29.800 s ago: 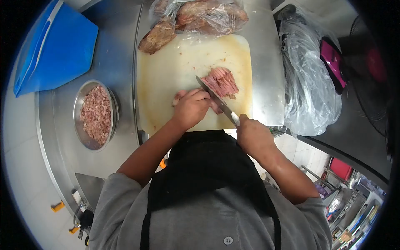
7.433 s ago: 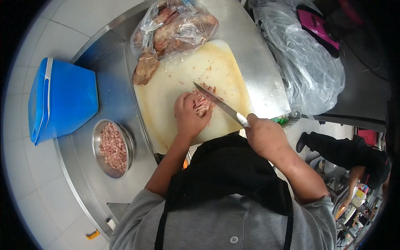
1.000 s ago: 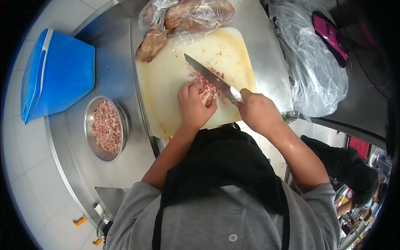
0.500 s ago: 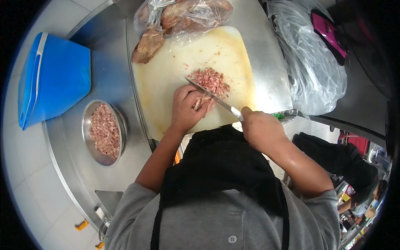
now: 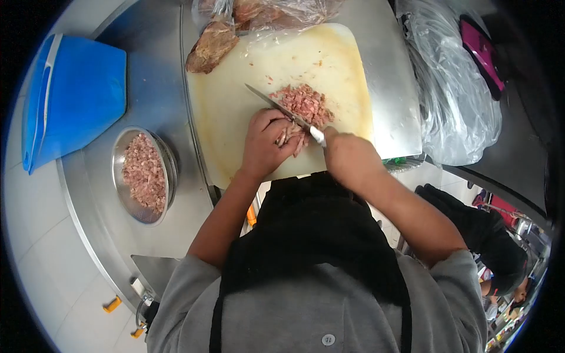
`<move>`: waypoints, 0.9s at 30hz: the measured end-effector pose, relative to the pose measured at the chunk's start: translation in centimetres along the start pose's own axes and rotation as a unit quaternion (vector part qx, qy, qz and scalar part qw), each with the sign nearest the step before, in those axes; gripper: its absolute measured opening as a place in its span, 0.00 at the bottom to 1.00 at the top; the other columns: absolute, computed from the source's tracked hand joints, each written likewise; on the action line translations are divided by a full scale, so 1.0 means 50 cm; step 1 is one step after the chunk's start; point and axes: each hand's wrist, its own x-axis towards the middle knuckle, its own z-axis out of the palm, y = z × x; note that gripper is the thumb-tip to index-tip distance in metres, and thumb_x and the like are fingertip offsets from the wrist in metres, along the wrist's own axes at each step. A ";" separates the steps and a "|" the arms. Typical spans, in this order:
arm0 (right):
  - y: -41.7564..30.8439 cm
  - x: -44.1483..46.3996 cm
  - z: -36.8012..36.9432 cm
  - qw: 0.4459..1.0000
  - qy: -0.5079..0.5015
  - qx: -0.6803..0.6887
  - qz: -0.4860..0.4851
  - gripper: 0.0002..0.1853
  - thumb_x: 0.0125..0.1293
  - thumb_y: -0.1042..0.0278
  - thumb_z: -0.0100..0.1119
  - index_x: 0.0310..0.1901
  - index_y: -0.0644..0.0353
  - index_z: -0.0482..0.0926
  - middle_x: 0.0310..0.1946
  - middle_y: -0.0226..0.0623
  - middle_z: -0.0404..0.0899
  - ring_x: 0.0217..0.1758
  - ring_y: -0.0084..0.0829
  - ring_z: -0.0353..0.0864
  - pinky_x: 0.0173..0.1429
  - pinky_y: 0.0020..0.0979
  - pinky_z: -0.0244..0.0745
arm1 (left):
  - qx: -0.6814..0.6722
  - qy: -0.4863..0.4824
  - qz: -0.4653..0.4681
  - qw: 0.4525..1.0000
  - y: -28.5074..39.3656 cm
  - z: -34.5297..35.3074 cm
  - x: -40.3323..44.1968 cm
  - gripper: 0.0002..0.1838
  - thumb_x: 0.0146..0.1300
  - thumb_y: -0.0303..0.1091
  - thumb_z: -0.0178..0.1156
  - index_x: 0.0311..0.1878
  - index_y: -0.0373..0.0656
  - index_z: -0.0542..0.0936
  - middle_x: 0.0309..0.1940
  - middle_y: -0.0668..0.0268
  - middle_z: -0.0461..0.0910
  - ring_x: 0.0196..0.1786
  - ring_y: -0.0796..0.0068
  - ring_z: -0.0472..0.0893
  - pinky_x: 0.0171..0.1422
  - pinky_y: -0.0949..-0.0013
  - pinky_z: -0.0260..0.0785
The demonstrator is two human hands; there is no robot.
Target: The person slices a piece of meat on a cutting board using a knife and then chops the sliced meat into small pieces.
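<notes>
My right hand (image 5: 352, 157) is closed round the white handle of a knife (image 5: 288, 113), its blade slanting up and left across the cutting board (image 5: 226, 123). With curled fingers, my left hand (image 5: 265, 144) grips strips of meat (image 5: 289, 135) on the board, just below the blade. Beyond the blade lies a heap of diced meat (image 5: 305, 105), close against the knife's far side. A large brown piece of meat (image 5: 212, 48) rests on the board's far left corner.
Left of the board stands a metal bowl (image 5: 120, 191) holding diced meat, with a blue bin (image 5: 88, 94) beyond it. Bagged meat (image 5: 276, 15) lies behind the board. Clear plastic bags (image 5: 453, 94) hang at right. Another person (image 5: 494, 241) is at lower right.
The knife has slid forward and left along its length, with my right hand following it. My left hand still grips the strips. The whole view has shifted slightly.
</notes>
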 end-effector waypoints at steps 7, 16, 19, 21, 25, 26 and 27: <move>0.015 -0.050 -0.063 0.999 0.034 0.012 -0.009 0.09 0.69 0.71 0.49 0.45 0.67 0.75 0.31 0.57 0.85 0.37 0.55 0.87 0.44 0.51 0.81 | -0.036 0.053 -0.075 0.995 0.027 -0.016 -0.001 0.17 0.51 0.27 0.72 0.45 0.41 0.80 0.49 0.57 0.78 0.52 0.54 0.79 0.58 0.55 0.73; 0.001 -0.117 -0.063 0.999 0.025 -0.030 0.011 0.07 0.69 0.71 0.50 0.42 0.65 0.75 0.27 0.51 0.84 0.32 0.52 0.88 0.38 0.49 0.82 | 0.020 0.087 -0.015 0.996 -0.001 0.010 -0.008 0.12 0.51 0.24 0.69 0.39 0.40 0.81 0.44 0.57 0.78 0.48 0.53 0.79 0.52 0.55 0.73; -0.002 -0.122 -0.055 0.999 -0.009 -0.048 0.020 0.06 0.69 0.72 0.50 0.42 0.65 0.75 0.27 0.51 0.84 0.32 0.50 0.88 0.38 0.48 0.82 | 0.038 0.093 0.010 0.995 0.002 0.003 0.003 0.12 0.49 0.24 0.68 0.39 0.39 0.81 0.42 0.56 0.78 0.47 0.53 0.79 0.51 0.55 0.73; -0.004 -0.120 -0.050 0.997 -0.018 -0.068 0.023 0.05 0.69 0.73 0.50 0.41 0.64 0.75 0.28 0.50 0.85 0.32 0.49 0.88 0.37 0.47 0.83 | 0.034 0.086 0.014 0.996 0.002 0.005 0.004 0.12 0.49 0.24 0.67 0.39 0.39 0.81 0.42 0.56 0.78 0.47 0.53 0.79 0.50 0.55 0.73; -0.009 -0.130 -0.065 0.997 -0.002 -0.084 -0.002 0.05 0.69 0.73 0.50 0.41 0.63 0.74 0.29 0.49 0.85 0.32 0.48 0.88 0.37 0.45 0.83 | 0.028 0.079 -0.013 0.996 0.009 0.006 0.002 0.11 0.48 0.24 0.66 0.38 0.39 0.80 0.41 0.56 0.77 0.46 0.52 0.79 0.50 0.54 0.73; -0.011 -0.127 -0.066 0.996 -0.005 -0.089 0.001 0.05 0.69 0.73 0.51 0.41 0.63 0.75 0.28 0.48 0.85 0.32 0.47 0.89 0.36 0.44 0.83 | 0.032 0.077 -0.012 0.996 0.010 0.006 0.004 0.11 0.48 0.24 0.65 0.37 0.39 0.80 0.41 0.56 0.77 0.46 0.52 0.79 0.50 0.54 0.73; -0.012 -0.125 -0.066 0.995 -0.009 -0.095 0.006 0.05 0.69 0.72 0.51 0.41 0.63 0.75 0.28 0.48 0.85 0.31 0.46 0.89 0.36 0.44 0.83 | 0.030 0.076 -0.013 0.997 0.007 0.007 0.003 0.11 0.48 0.24 0.65 0.37 0.39 0.80 0.41 0.56 0.77 0.46 0.52 0.79 0.50 0.54 0.73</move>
